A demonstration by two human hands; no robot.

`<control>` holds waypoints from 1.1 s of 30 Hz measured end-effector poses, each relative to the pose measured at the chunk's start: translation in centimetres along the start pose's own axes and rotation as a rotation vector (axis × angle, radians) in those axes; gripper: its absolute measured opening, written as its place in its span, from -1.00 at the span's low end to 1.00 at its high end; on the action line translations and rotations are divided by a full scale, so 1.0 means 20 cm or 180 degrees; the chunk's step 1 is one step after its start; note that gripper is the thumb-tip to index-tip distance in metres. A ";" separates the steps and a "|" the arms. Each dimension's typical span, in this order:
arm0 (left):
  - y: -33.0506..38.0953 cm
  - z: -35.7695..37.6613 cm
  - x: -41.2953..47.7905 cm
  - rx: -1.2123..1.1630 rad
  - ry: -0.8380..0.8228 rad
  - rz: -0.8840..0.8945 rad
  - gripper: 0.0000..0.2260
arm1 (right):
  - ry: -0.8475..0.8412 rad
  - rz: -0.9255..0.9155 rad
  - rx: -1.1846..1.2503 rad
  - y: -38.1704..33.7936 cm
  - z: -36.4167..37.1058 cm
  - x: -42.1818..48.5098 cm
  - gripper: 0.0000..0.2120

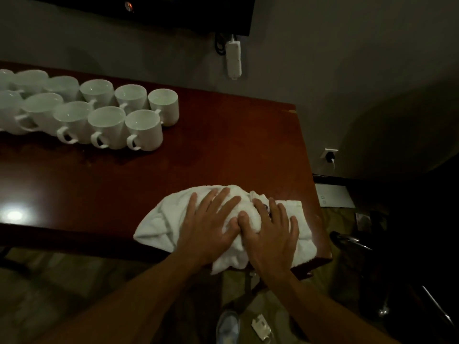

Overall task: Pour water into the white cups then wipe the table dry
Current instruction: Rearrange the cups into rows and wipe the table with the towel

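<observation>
Left hand (211, 224) and right hand (273, 232) are flat, fingers spread, pressing the towel (159, 219) well right of the cups (144, 130). Swipe too far toward them and you'd likely bump one and spill.

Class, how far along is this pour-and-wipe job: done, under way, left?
Pouring looks done: the white cups stand grouped, untouched; their fill is unclear. Under way: left hand and right hand press the towel on the table, at its near corner. Left: the seemingly smeared stretch before the cups.
</observation>
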State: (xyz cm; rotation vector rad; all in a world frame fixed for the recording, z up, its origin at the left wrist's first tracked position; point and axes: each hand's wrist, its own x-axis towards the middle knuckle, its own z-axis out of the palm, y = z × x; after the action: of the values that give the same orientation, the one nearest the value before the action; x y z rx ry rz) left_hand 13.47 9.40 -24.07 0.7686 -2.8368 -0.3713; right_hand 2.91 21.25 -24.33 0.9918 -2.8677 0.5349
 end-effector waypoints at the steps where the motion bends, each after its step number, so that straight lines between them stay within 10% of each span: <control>1: -0.01 0.00 0.01 0.0033 -0.0016 -0.0014 -0.42 | -0.0009 -0.0033 -0.0026 0.00 0.01 0.01 -0.25; 33: -0.43 0.03 1.31 0.0120 0.0222 -0.0169 -0.39 | -0.0241 -0.0420 0.0071 -0.17 0.29 1.39 -0.32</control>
State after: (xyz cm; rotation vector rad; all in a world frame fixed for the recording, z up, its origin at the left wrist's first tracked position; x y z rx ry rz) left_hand -4.95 -11.29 -24.36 0.8484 -2.7703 -0.2935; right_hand -16.70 0.38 -23.97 1.2199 -2.8399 0.5306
